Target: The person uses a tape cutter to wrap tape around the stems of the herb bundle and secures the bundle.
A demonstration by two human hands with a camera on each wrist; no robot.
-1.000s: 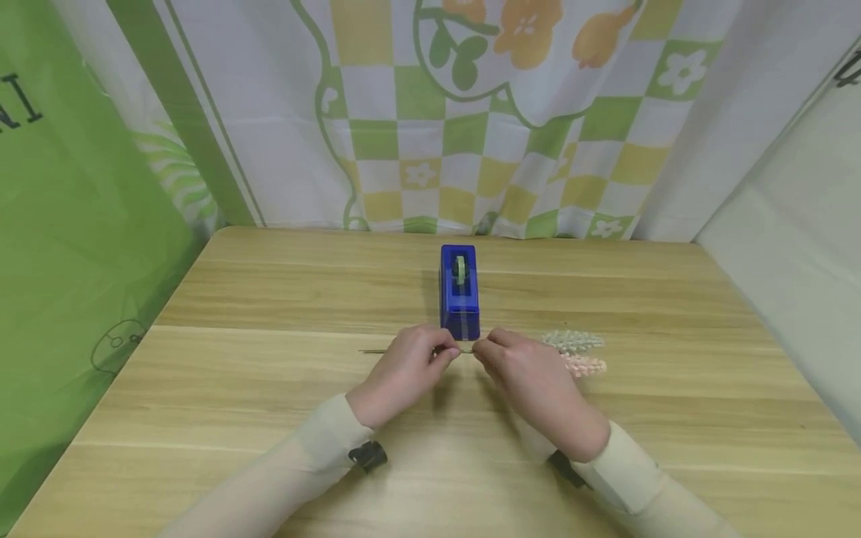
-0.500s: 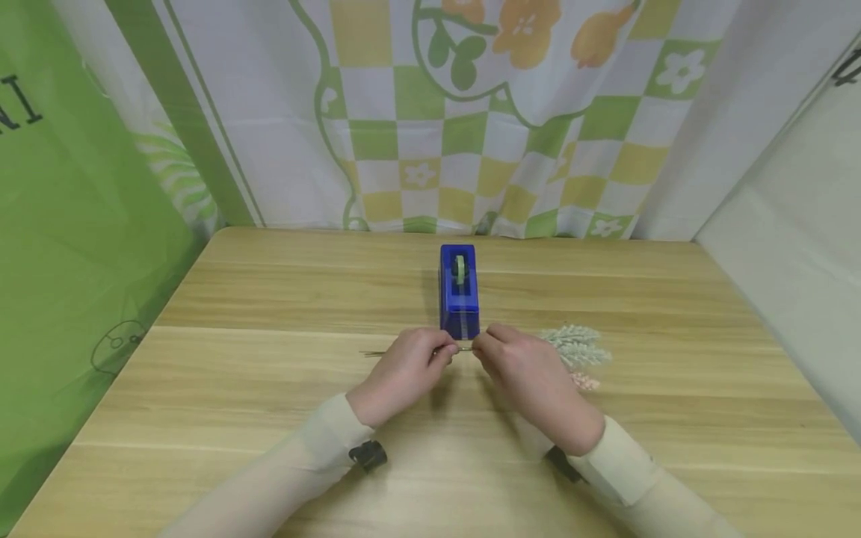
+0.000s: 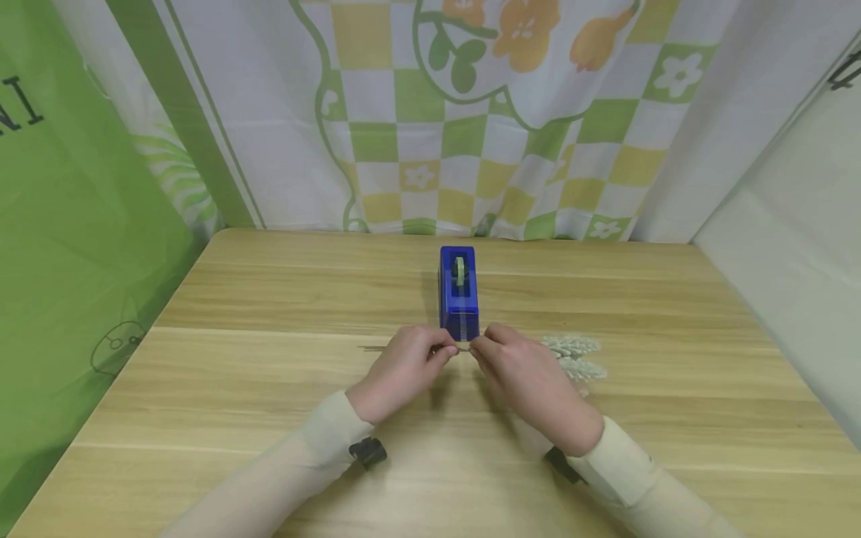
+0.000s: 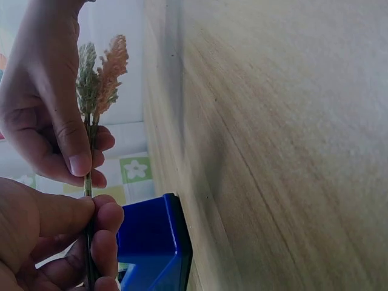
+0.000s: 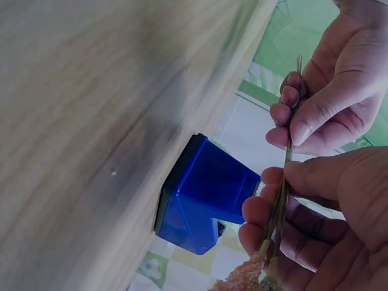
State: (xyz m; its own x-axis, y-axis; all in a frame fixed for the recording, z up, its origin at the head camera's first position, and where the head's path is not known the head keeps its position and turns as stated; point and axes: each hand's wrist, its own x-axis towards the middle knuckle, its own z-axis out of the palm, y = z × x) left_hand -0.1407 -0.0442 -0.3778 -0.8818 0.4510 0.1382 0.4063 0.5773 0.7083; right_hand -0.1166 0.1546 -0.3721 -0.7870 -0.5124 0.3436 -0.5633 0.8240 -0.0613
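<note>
A thin bundle of flower sprigs lies across both hands, with pale green heads [image 3: 572,357] to the right and bare stems [image 3: 371,348] sticking out to the left. A pink head [image 4: 114,73] shows beside the green in the left wrist view. My left hand [image 3: 406,370] pinches the stems between thumb and curled fingers. Close beside it, my right hand [image 3: 534,385] pinches them nearer the heads, leaving a short gap of stem between the hands. Just beyond the fingertips stands a blue tape dispenser [image 3: 460,299] holding a roll of tape [image 3: 460,270].
The wooden table [image 3: 303,291] reaches back to a patterned curtain [image 3: 417,142]. A green cloth [image 3: 67,261] hangs at the left, and a pale cloth [image 3: 800,224] at the right. Each wrist carries a black strap mount [image 3: 368,453].
The bundle has turned in the fingers: the pink head, plain to see earlier, is now almost hidden and two green heads face up. Both hands stay nearly in place.
</note>
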